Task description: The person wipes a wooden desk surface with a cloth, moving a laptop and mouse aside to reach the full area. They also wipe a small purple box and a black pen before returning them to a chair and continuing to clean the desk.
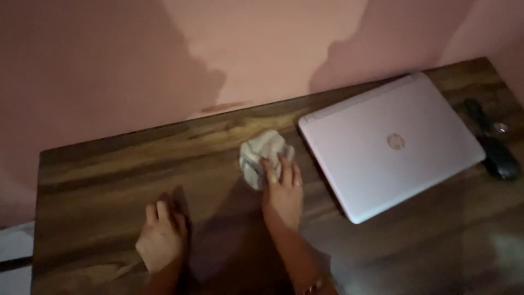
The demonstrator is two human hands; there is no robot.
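Up front, the right hand (283, 191) has its fingers (285, 166) spread loosely and pressed down on a crumpled pale cloth (262, 153), which lies on the wooden table (109, 175) near the far edge, about mid-width. The left hand (162, 237) rests flat on the wood nearer and to the left, fingers close together, holding nothing. Just right of the cloth lies a closed white laptop (390, 143), its corner nearly touching the cloth. Farther right, a dark mouse (499, 161) sits by the laptop's edge. A pink wall (218, 49) rises behind the table.
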